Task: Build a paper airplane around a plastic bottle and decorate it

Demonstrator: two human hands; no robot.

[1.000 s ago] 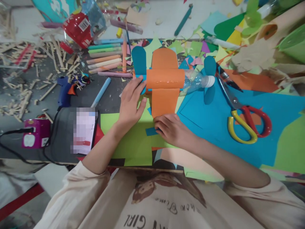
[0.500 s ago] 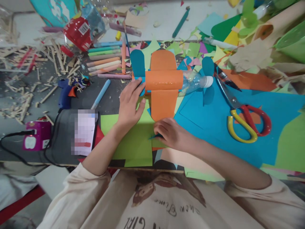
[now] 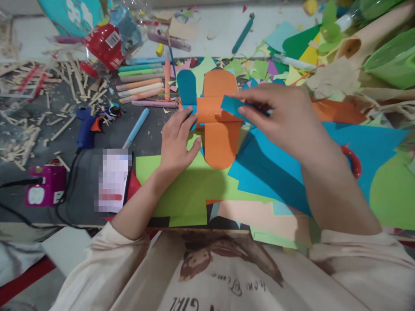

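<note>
A bottle plane wrapped in orange paper (image 3: 218,129) lies across the middle of the table, with orange wings and a teal tail fin (image 3: 187,87). My left hand (image 3: 177,142) rests flat beside it, fingers stretched onto its left end by the tail. My right hand (image 3: 282,117) is raised above the plane's right half and pinches a small teal paper strip (image 3: 234,105) between thumb and fingers. That hand hides the bottle's neck and most of the scissors; only a red handle (image 3: 353,160) shows.
Teal (image 3: 356,138) and green (image 3: 181,185) paper sheets cover the near table. Chalk sticks (image 3: 142,82) and a blue glue gun (image 3: 84,125) lie to the left, among wood sticks. A dark pouch (image 3: 87,181) and a magenta box (image 3: 43,190) sit at the front left. Paper scraps crowd the back right.
My right hand picked up the teal strip from the green sheet near the front edge and lifted it up over the plane. The left hand stayed put.
</note>
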